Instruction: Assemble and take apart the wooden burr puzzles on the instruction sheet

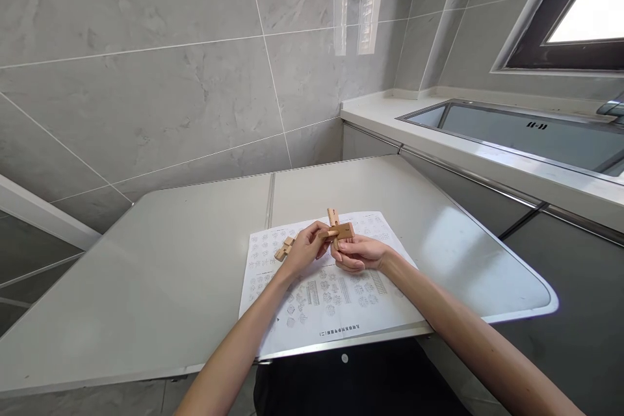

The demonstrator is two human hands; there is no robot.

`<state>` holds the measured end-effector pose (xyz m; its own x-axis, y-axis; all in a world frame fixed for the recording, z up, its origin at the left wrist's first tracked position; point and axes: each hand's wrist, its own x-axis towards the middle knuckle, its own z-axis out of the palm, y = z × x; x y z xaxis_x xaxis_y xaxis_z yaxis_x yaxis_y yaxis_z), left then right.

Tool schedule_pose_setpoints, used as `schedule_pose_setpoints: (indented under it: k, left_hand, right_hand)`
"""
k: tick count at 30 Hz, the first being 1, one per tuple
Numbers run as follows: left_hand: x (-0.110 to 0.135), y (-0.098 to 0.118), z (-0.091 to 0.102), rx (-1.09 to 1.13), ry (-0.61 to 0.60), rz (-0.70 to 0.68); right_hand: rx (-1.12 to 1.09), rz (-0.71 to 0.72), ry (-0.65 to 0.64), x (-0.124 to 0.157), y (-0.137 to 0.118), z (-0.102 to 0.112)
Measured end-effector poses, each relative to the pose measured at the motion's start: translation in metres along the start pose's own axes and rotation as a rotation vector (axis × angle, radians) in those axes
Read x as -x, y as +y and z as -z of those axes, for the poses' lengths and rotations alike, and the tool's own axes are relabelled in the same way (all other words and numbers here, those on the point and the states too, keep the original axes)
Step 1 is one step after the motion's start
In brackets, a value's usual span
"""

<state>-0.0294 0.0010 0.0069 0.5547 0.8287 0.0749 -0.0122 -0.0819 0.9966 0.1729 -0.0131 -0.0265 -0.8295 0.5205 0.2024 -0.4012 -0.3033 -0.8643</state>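
Observation:
Above a printed sheet [336, 318], both of my hands meet at a partly joined cluster of wooden puzzle pieces [345, 231]. My left hand [308, 247] pinches a slim wooden bar at the cluster's left side. The fingers of my right hand [355, 253] are curled around its lower part. One piece of the cluster sticks up and a flat block points right. More wooden puzzle pieces [284, 249] lie on the sheet just left of my left hand, partly hidden by it. Small line drawings of puzzle shapes and text cover the sheet, which faces away from me.
The sheet lies on a pale folding table [170, 273] with a seam across it and a metal-trimmed front edge. A counter with a sink [511, 136] stands along the right. Behind the table rises a grey tiled wall [195, 78].

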Motion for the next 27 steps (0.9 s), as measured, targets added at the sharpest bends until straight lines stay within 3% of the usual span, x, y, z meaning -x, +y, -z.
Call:
schedule_pose_setpoints:
  k: [10, 19, 27]
  left_hand:
    - [0.002, 0.009, -0.005, 0.014, 0.05, 0.002]
    - [-0.001, -0.005, -0.005, 0.056, 0.124, -0.014]
    - [-0.002, -0.004, 0.0, 0.082, 0.193, -0.001]
  right_hand:
    - [0.019, -0.077, -0.023, 0.0, 0.0, 0.002]
    - [0.029, -0.069, -0.012, -0.004, 0.003, -0.002]
    - [0.096, -0.087, -0.02, -0.01, 0.002, -0.007]
